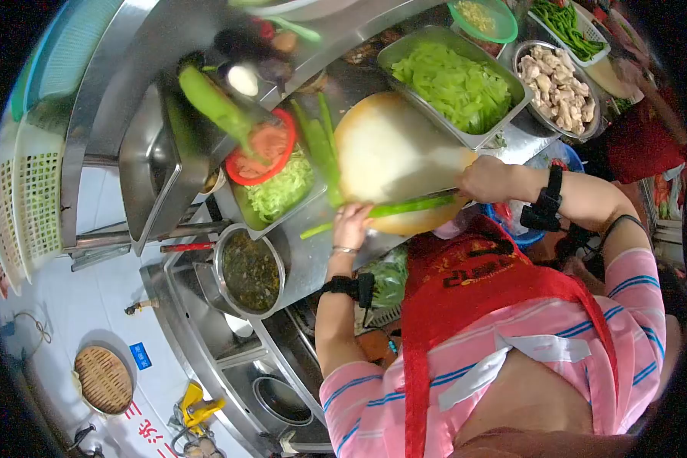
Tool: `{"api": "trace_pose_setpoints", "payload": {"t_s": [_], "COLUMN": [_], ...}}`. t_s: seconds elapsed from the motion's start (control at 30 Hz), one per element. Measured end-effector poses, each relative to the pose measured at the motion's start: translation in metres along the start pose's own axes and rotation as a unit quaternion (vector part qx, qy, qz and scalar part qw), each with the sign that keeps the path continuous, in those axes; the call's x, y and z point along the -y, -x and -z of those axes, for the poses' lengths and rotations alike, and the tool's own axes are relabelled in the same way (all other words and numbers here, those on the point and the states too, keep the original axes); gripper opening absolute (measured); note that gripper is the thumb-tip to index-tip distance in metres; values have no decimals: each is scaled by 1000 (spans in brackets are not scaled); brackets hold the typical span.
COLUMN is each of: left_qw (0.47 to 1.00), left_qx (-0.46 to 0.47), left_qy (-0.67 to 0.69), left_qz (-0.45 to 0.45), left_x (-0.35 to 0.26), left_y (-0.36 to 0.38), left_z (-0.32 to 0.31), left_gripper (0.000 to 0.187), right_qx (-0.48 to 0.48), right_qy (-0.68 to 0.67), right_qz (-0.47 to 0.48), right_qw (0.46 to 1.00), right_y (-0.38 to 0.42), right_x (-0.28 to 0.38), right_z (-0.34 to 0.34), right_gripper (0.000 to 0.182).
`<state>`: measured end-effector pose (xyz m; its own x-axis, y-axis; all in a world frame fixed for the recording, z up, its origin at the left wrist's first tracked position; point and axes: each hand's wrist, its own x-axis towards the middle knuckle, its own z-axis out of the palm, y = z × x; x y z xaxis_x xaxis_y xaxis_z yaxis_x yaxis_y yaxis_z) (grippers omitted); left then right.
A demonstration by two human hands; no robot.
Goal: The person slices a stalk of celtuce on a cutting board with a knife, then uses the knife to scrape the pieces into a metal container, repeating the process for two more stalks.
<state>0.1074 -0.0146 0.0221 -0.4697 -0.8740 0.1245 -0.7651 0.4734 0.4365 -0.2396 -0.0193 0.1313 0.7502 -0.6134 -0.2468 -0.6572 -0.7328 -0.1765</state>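
1 green stalk [416, 205] lying across round board [370, 145].
Left hand [352, 224] pinching stalk at board's edge; right hand [484, 179] curled near other end, cannot tell on what; tray [479, 140] of sliced greens [454, 85] beside board.

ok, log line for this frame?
left hand: on green stalk | right hand: curled near stalk's end, contents unclear | stalk: partly over round board

The green stalk [411, 206] looks smooth and glossy, the counter [307, 255] shiny metal, the apron [454, 305] matt cloth.
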Motion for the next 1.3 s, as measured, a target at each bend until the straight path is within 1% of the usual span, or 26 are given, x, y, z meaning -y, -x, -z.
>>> {"api": "trace_pose_setpoints", "payload": {"t_s": [0.03, 0.1, 0.17, 0.2, 0.23, 0.27, 0.3, 0.37, 0.43, 0.47, 0.53, 0.6, 0.63, 0.67, 0.7, 0.73, 0.77, 0.83, 0.87, 0.93, 1.03, 1.1, 1.17, 1.2, 1.27, 1.3], "left_qw": [1000, 1000, 1000, 999, 999, 999, 999, 996, 998, 998, 997, 997, 997, 996, 996, 997, 997, 993, 994, 993, 990, 988, 991, 991, 987, 987], "left_qx": [4, -10, -6, -8, -6, -6, -8, -21, -7, -4, 0, -2, -7, -5, -4, 4, 10, 32, 55, 87, 116, 135, 56, 57, -45, -46], "left_qy": [2, -18, -23, -29, -24, -38, -49, -76, -58, -57, -63, -70, -73, -82, -88, -82, -76, -112, -98, -76, -60, -52, -116, -116, -150, -151], "left_qz": [0, -3, -9, -15, -24, -19, -22, -42, -20, -34, -34, -39, -38, -34, -21, -2, 16, 18, 2, -34, -59, -62, -31, -29, -31, -29], "left_x": [-1, -4, -3, -2, -2, -2, -2, 0, 0, 1, 2, 1, -1, -5, -9, -13, -17, -24, -31, -61, -94, -95, -85, -83, -79, -80], "left_y": [0, 0, 2, 0, 1, 3, 1, 1, 3, 6, 2, 1, 2, 3, 3, 4, 3, -1, -7, -26, -42, -45, -40, -38, -35, -34], "left_z": [0, 1, 1, 0, 1, 1, 0, -5, -4, -3, -2, -2, 0, 1, 3, 4, 3, -4, -12, -22, -40, -42, -42, -41, -40, -41], "left_gripper": [33, 32, 32, 32, 32, 33, 33, 33, 32, 32, 33, 33, 34, 33, 33, 34, 34, 38, 40, 42, 42, 42, 45, 45, 46, 46], "right_qx": [2, 71, 77, 81, 82, 1, -80, -19, 53, 49, 44, -13, 55, 95, 108, 98, 65, -34, -35, -84, -100, -85, -67, -66, -63, -51], "right_qy": [-3, -7, -15, -17, -18, -33, -42, -12, -22, -25, -22, -142, -124, -80, -51, -36, -42, -86, -90, -142, -149, -146, -144, -147, -149, -142], "right_qz": [-2, 8, -8, -23, -33, -32, -38, -40, -61, -75, -56, -163, -104, -146, -178, -168, -149, -191, -184, -269, -257, -248, -237, -236, -233, -239], "right_qw": [1000, 997, 997, 996, 996, 999, 995, 999, 996, 996, 997, 976, 985, 981, 977, 980, 986, 977, 978, 949, 950, 954, 959, 958, 959, 959], "right_y": [-4, -11, -13, -15, -19, -22, -13, -4, 0, 4, 8, 46, 63, 81, 96, 112, 123, 130, 123, 99, 67, 56, 51, 49, 47, 46], "right_x": [0, 2, 2, 0, -5, -16, -30, -11, -5, -4, -9, -18, -37, -46, -51, -43, -48, -37, -31, -19, -10, -4, 2, 5, 7, 7], "right_z": [1, 5, -4, -10, -46, -100, -127, -84, -69, -70, -57, -39, -54, -59, -61, -36, -47, -57, -60, -66, -79, -82, -82, -79, -76, -74], "right_gripper": [25, 24, 22, 21, 21, 20, 19, 18, 18, 18, 19, 20, 24, 25, 24, 23, 25, 28, 28, 28, 27, 26, 26, 26, 27, 27]}}
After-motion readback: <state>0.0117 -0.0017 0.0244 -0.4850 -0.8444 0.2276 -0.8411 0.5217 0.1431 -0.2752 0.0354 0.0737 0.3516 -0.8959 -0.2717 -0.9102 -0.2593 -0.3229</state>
